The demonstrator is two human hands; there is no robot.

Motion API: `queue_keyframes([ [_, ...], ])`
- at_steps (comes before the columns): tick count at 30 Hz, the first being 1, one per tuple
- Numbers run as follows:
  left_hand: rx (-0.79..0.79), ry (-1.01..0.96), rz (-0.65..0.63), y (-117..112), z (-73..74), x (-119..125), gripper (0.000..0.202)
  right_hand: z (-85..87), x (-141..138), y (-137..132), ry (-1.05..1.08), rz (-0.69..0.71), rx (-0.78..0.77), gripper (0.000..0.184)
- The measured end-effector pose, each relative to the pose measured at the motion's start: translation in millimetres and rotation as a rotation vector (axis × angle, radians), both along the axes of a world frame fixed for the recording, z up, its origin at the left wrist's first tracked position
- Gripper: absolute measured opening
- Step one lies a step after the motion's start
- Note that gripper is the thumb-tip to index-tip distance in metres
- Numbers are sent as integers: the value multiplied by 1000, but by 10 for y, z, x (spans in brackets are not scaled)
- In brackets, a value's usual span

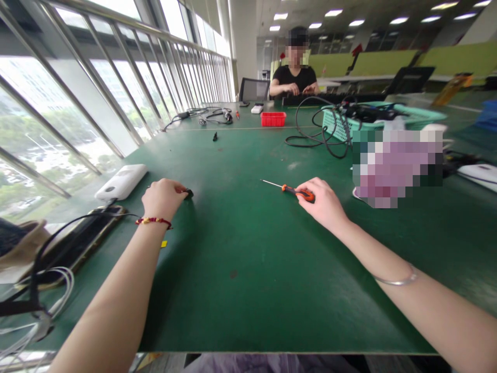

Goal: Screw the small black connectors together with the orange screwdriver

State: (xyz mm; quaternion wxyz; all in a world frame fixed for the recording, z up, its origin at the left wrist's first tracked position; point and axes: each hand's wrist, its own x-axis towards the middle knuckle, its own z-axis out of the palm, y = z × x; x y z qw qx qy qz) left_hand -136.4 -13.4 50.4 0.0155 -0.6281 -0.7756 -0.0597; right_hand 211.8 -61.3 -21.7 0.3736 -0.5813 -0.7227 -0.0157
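Observation:
My right hand [322,203] is closed round the orange-and-black handle of a small screwdriver [289,189], whose thin metal shaft points left just above the green table [248,259]. My left hand [163,198] rests on the table to the left, fingers curled over a small black object [189,193] that only partly shows. A red bead bracelet sits on my left wrist and a silver bangle on my right forearm.
A white power bank [121,182] and a dark phone [77,243] with cables lie at the left edge. Farther back are a red tray [273,119], a teal basket [373,122] full of black cables, a tablet [254,89], and a person seated across.

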Motion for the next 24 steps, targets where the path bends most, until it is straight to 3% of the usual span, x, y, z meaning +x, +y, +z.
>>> queue_keyframes([
  [6,5,-103,-52,4,-18,-17,30,-4,4,2,-6,-1,-11,10],
  [13,-24,-117,-10,35,-24,-66,31,10,-9,-8,1,4,-6,10],
  [24,67,-161,30,31,7,-93,31,8,1,-4,-4,2,-12,10],
])
